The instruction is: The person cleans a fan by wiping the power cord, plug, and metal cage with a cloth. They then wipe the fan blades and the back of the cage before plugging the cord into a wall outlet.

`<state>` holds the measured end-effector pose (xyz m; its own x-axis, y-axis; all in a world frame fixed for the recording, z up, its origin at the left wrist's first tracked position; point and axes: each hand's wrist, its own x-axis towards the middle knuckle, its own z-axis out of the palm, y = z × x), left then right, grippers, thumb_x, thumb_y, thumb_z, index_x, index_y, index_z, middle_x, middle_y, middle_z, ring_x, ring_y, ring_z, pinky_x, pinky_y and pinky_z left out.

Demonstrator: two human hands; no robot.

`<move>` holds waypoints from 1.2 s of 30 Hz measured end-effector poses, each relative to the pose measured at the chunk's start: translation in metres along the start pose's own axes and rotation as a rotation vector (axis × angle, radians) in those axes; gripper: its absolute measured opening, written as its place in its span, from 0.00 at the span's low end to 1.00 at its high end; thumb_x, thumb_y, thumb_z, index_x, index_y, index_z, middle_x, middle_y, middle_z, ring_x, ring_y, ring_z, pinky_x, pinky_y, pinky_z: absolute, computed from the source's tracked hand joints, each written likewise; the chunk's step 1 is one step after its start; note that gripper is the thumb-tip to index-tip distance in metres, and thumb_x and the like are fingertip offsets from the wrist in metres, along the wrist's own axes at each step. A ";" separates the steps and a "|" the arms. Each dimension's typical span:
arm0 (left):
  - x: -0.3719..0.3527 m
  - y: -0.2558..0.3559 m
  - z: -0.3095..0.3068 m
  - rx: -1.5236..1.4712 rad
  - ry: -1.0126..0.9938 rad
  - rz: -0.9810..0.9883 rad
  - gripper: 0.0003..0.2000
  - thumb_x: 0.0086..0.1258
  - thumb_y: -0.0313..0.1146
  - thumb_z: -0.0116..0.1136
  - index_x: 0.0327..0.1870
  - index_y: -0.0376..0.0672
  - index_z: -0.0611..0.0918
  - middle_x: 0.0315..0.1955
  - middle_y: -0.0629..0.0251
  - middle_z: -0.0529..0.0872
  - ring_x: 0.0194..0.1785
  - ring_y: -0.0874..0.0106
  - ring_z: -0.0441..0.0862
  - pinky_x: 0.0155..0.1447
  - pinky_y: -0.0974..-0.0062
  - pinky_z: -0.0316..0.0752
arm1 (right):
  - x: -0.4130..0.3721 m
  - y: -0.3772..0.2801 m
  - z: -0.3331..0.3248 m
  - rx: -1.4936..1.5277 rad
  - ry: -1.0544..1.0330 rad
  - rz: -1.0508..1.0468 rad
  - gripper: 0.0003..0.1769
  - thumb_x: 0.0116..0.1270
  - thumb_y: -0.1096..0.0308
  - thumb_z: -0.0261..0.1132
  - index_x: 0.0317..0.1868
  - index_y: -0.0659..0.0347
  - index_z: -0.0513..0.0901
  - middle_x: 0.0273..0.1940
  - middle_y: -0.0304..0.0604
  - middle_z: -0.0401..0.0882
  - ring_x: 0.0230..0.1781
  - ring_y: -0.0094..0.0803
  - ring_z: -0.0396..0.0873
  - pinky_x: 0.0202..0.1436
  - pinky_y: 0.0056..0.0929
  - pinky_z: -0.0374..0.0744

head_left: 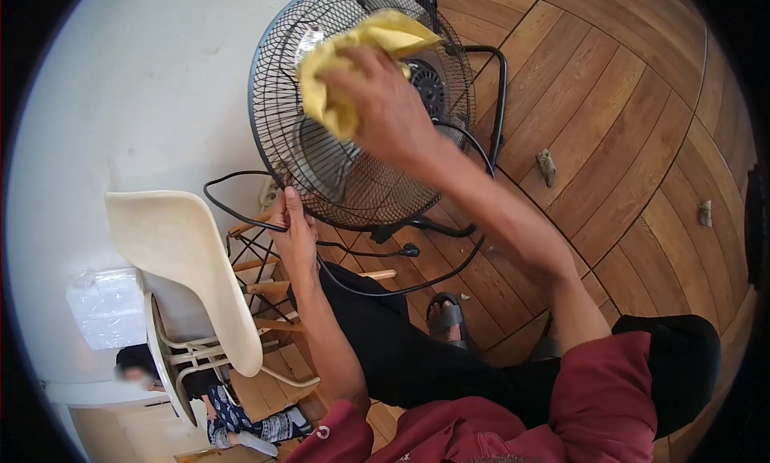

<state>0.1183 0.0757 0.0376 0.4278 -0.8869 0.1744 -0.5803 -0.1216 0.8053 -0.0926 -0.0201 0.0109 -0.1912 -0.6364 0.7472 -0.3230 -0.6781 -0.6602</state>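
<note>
A black floor fan (361,186) with a round wire guard is tilted in front of me, its motor housing (427,90) showing behind the wires. My right hand (385,110) presses a bunched yellow cloth (401,34) against the guard; the hand is slightly blurred. Down at the guard's lower rim, my left hand (295,232) is closed, its thumb on the rim. The fan's black power cord (377,293) loops through or past that hand, and its plug (410,250) hangs just to the right. Some left fingers are hidden.
A cream chair (180,258) and wooden-legged seating stand at left beside a white wall (160,86). A plastic-wrapped white package (106,303) lies behind. Another person (220,399) sits at lower left. Small grey scraps (546,167) lie on the wood-patterned floor (601,134).
</note>
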 end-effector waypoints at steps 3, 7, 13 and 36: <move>0.006 -0.008 -0.001 -0.002 -0.025 0.044 0.25 0.79 0.54 0.49 0.63 0.42 0.79 0.15 0.79 0.68 0.14 0.87 0.60 0.16 0.85 0.53 | -0.049 -0.047 -0.010 0.033 -0.215 0.117 0.28 0.48 0.78 0.72 0.53 0.56 0.77 0.60 0.56 0.70 0.60 0.57 0.72 0.58 0.51 0.79; 0.000 -0.003 0.000 -0.015 -0.028 0.003 0.24 0.78 0.54 0.50 0.54 0.40 0.82 0.15 0.78 0.68 0.13 0.85 0.61 0.16 0.85 0.53 | -0.026 -0.023 -0.042 0.058 -0.124 0.201 0.26 0.49 0.76 0.72 0.51 0.59 0.77 0.49 0.58 0.77 0.48 0.50 0.79 0.49 0.47 0.80; -0.009 0.006 0.005 -0.022 0.036 -0.027 0.25 0.76 0.56 0.52 0.50 0.40 0.81 0.14 0.77 0.66 0.13 0.85 0.60 0.16 0.85 0.53 | -0.001 0.039 -0.008 -0.287 0.061 0.138 0.29 0.51 0.66 0.72 0.56 0.57 0.79 0.47 0.52 0.74 0.50 0.47 0.75 0.48 0.44 0.77; -0.001 -0.057 0.000 -0.544 0.173 -0.007 0.21 0.79 0.45 0.51 0.61 0.38 0.75 0.48 0.64 0.81 0.49 0.72 0.79 0.48 0.72 0.75 | -0.130 -0.057 0.004 0.203 -0.517 -0.202 0.34 0.43 0.67 0.73 0.57 0.47 0.80 0.63 0.45 0.75 0.67 0.43 0.71 0.75 0.60 0.61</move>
<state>0.1511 0.0836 -0.0085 0.5644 -0.7952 0.2215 -0.1565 0.1604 0.9746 -0.0459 0.1002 -0.0493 0.3489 -0.5494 0.7592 -0.1120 -0.8288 -0.5482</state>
